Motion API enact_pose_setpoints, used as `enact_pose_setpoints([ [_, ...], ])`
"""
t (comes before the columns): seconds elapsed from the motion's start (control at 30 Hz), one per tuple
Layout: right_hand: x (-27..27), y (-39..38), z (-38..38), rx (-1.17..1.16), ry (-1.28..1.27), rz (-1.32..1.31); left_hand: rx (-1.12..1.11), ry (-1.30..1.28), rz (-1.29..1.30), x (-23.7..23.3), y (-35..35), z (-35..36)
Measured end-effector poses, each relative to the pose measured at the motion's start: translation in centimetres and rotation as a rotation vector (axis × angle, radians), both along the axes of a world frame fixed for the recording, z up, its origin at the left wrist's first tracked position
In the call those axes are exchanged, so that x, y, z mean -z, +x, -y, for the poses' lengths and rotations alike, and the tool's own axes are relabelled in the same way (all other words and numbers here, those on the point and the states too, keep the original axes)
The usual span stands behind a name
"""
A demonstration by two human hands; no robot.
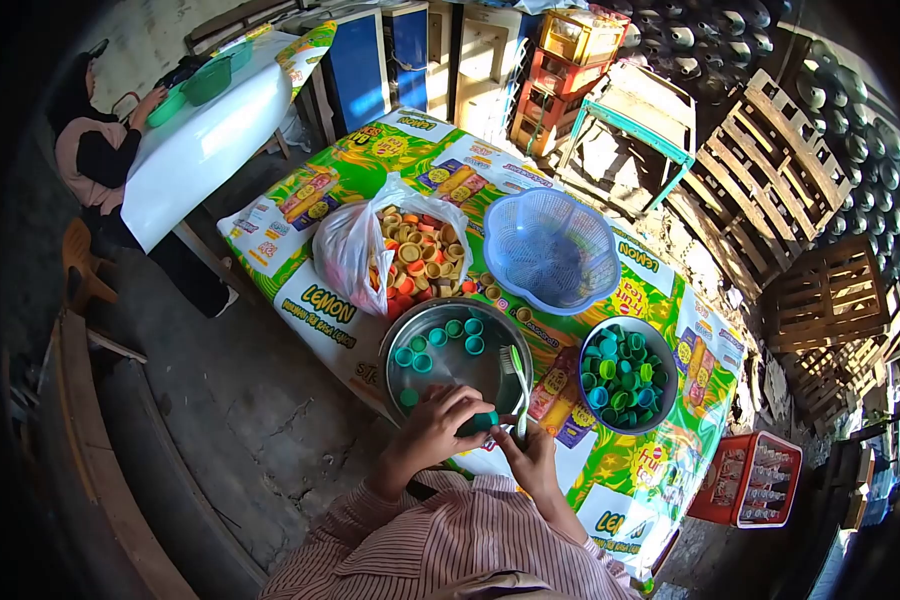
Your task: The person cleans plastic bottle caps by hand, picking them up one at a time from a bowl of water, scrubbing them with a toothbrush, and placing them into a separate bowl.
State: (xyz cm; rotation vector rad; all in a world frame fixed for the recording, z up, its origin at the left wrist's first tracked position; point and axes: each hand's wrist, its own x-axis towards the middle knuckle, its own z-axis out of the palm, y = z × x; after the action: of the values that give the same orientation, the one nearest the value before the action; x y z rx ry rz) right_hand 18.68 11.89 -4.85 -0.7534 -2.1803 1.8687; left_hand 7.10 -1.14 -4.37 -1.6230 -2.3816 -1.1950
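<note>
My left hand (pixel 438 428) is closed round a dark green bottle cap (pixel 478 423) above the near rim of a metal basin (pixel 392 350). Close beside it, my right hand (pixel 532 462) grips a toothbrush (pixel 522 395), its green-and-white bristle head pointing up and away from me. The right thumb is at the edge of the cap. Several teal bottle caps (pixel 437 337) lie spread over the basin floor. Right of the basin, a bowl (pixel 586 345) holds a heap of green caps (pixel 625 375), with a few light blue ones among them.
Behind the basin stand a plastic bag (pixel 345 245) of orange and tan caps and a blue plastic basket (pixel 545 205). A patterned cover (pixel 270 245) lies on the table. A red crate (pixel 745 480) is at right; another person (pixel 95 150) sits at a table far left.
</note>
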Motion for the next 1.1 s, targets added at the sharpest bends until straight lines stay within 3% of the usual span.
enact_pose_setpoints([
  [0.1, 0.5, 0.3, -0.2, -0.001, -0.004, -0.056, 0.025, -0.009, 0.040, 0.4, 0.2, -0.4],
  [0.2, 0.2, 1.2, -3.1, -0.013, 0.364, 0.061, -0.079, -0.049, 0.179, 0.6, -0.3, 0.0],
  [0.23, -0.9, 1.2, -4.2, 0.100, 0.456, -0.037, -0.142, -0.065, 0.164, 1.3, -1.0, 0.6],
  [0.33, -1.6, 2.3, -9.5, 0.346, 0.690, 0.003, -0.273, -0.094, 0.136, 1.4, -2.7, 2.5],
  [0.5, -1.7, 2.1, -15.3, 0.488, 1.157, 0.107, -0.315, -0.145, 0.124, 1.9, -3.4, 3.0],
  [0.6, -2.2, 1.3, -13.2, 0.397, 0.962, 0.318, -0.330, -0.142, 0.178, 2.3, -3.4, 3.6],
  [0.7, -1.5, 0.2, -8.6, 0.187, 0.806, 0.298, -0.353, -0.148, 0.157, 2.7, -3.8, 4.0],
  [0.77, 0.9, 0.4, -6.5, 0.084, 0.857, 0.143, -0.341, -0.318, 0.043, 2.2, -3.7, 4.1],
  [0.8, 0.3, 0.4, -5.3, 0.027, 0.747, 0.273, -0.351, -0.372, 0.018, 1.4, -3.3, 3.7],
  [0.83, 0.9, 0.6, -4.4, 0.032, 0.764, 0.130, -0.352, -0.378, 0.019, 1.5, -3.1, 3.4],
  [0.9, 1.5, 1.1, -3.3, -0.029, 0.724, 0.199, -0.277, -0.573, 0.045, 2.2, -2.9, 2.9],
  [1.1, 1.6, 2.4, -2.9, -0.037, 0.740, 0.178, -0.266, -0.741, -0.094, 3.9, -3.1, 1.5],
])
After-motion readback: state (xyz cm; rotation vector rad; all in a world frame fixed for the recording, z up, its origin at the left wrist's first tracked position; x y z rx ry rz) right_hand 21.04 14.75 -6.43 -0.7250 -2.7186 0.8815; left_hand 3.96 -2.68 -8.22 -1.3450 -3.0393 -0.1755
